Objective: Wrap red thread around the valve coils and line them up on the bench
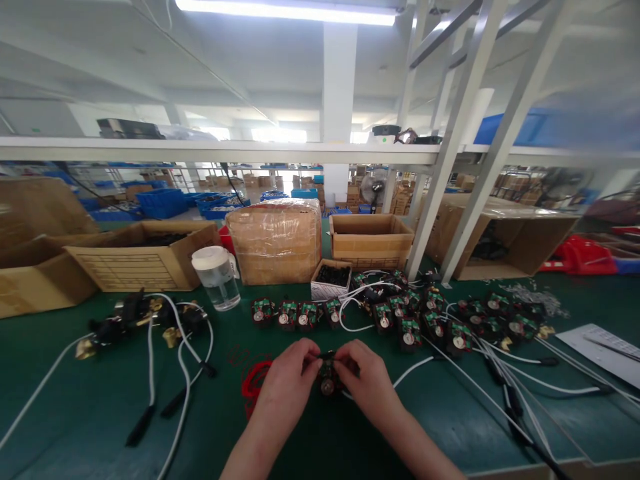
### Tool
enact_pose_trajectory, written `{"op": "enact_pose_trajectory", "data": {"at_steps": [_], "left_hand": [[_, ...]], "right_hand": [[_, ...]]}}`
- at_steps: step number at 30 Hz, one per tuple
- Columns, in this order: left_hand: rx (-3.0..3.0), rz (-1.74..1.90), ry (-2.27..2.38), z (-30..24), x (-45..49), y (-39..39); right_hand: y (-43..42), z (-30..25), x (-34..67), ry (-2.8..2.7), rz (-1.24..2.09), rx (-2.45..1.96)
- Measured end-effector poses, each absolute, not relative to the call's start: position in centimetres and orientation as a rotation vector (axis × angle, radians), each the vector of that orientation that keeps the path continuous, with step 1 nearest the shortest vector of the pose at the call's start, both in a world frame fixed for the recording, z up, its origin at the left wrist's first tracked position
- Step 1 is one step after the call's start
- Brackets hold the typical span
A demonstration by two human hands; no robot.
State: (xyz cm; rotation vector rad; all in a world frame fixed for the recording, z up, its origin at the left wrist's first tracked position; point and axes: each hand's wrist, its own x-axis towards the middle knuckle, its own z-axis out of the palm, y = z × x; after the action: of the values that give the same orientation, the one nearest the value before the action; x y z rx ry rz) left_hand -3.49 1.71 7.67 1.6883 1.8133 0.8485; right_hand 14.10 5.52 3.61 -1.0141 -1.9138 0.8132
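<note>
Both my hands meet at a small black unit with a green circuit board and a round metal disc (327, 385), which rests on the green bench in front of me. My left hand (293, 375) pinches its upper left side with thumb and fingers. From the other side my right hand (366, 373) grips its upper right edge. A small dark piece shows between the fingertips; its kind is hidden. A white cable leaves the unit on the right. Beside my left hand lies a bundle of red wires (255, 380).
Similar board units (410, 332) crowd the bench behind and to the right, with white cables. Brass-fitted assemblies (173, 320) lie at left. A clear water jug (217, 280), a small box of black parts (331, 280) and cardboard boxes (275, 243) line the back, below a shelf (220, 152).
</note>
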Motion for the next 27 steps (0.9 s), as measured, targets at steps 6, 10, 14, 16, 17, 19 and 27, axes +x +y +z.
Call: {"op": "enact_pose_trajectory", "data": {"at_steps": [6, 10, 14, 16, 17, 19, 27], "left_hand": [[1.821, 0.81, 1.854, 7.4, -3.3, 1.8], [1.813, 0.846, 1.873, 7.2, -3.1, 1.8], [1.777, 0.888, 1.902, 7.0, -3.4, 1.5], [1.721, 0.914, 1.924, 6.7, -3.7, 1.3], [1.684, 0.929, 1.93, 6.6, -3.9, 1.2], [1.606, 0.959, 1.922, 6.2, -4.1, 1.0], [1.49, 1.023, 1.785, 4.8, -4.1, 1.0]], "right_hand": [[5.8, 3.6, 13.8, -1.983, 0.665, -1.031], [5.9, 3.6, 13.6, -2.025, 0.59, -1.051], [5.9, 3.5, 13.5, -2.056, 0.535, -1.063], [5.9, 3.6, 13.4, -2.064, 0.514, -1.068], [5.9, 3.6, 13.4, -2.069, 0.506, -1.07], [5.9, 3.6, 13.4, -2.077, 0.497, -1.072], [6.0, 3.8, 13.3, -2.037, 0.572, -1.081]]}}
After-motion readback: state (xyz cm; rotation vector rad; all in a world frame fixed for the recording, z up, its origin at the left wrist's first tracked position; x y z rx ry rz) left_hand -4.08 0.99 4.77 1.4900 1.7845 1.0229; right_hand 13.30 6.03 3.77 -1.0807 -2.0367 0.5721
